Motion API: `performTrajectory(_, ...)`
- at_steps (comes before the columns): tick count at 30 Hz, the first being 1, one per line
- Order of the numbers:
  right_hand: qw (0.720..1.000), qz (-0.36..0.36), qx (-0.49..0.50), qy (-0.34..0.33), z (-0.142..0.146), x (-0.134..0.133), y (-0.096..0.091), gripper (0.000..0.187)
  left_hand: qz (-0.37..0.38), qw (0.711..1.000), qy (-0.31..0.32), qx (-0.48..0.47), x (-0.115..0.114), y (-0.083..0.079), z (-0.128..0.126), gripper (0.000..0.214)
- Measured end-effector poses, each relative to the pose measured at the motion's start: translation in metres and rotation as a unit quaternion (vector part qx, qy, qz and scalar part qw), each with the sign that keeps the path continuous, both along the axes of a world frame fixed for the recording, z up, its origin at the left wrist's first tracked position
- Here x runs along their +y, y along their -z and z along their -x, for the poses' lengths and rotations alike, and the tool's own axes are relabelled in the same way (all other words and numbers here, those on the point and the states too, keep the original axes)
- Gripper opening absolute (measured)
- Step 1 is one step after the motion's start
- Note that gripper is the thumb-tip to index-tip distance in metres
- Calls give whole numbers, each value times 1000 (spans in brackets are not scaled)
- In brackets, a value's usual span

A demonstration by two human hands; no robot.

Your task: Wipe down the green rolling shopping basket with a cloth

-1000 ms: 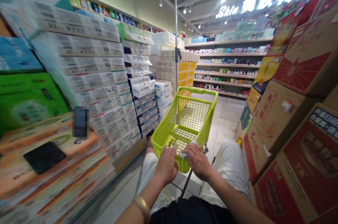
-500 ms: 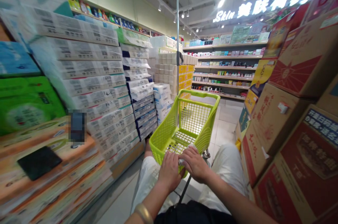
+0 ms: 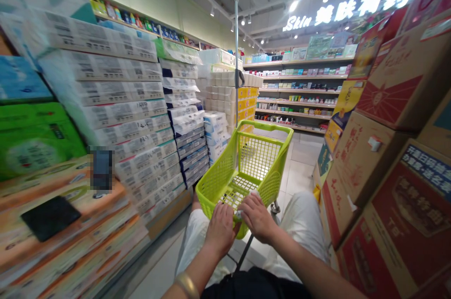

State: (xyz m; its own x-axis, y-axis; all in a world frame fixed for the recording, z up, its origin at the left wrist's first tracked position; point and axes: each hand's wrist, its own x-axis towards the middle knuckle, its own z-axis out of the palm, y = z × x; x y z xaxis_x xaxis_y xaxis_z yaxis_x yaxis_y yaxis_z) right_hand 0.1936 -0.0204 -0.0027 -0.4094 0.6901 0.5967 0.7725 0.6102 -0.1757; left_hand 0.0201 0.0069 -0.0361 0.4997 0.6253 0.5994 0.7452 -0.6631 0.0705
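Note:
A lime-green plastic shopping basket (image 3: 261, 158) with latticed walls, seemingly part of a trolley, stands tilted between my knees. My left hand (image 3: 222, 224) curls its fingers over the near rim, thumb out of sight below. Just right of it, my right hand (image 3: 256, 216) is closed on a crumpled white tissue (image 3: 254, 193) and presses it against the same rim. Bits of the white material show at both sides of the right fingers. A metal leg and a caster (image 3: 275, 207) show beneath the basket.
Stacked wrapped paper packs (image 3: 123, 82) line the left side. A phone (image 3: 102, 169) and a flat black item (image 3: 51, 218) lie on orange packs. Cardboard cartons (image 3: 369, 153) rise on the right. A metal pole (image 3: 237, 31) and stocked shelves (image 3: 296, 87) stand beyond.
My left hand has shifted a little left along the rim, so the gap between my hands is wider. The basket's near end has moved slightly left. The right hand has barely moved.

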Motion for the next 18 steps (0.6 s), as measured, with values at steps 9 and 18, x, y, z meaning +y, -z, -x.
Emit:
performTrajectory(9,990,-5,50,131,-38,37,-12,25,7,1000,-4,27,0,-1,5,30)
performTrajectory(18,1000,7,-22,-15,6,3,-3,15,-2,999,-6,37,1,-6,10,21)
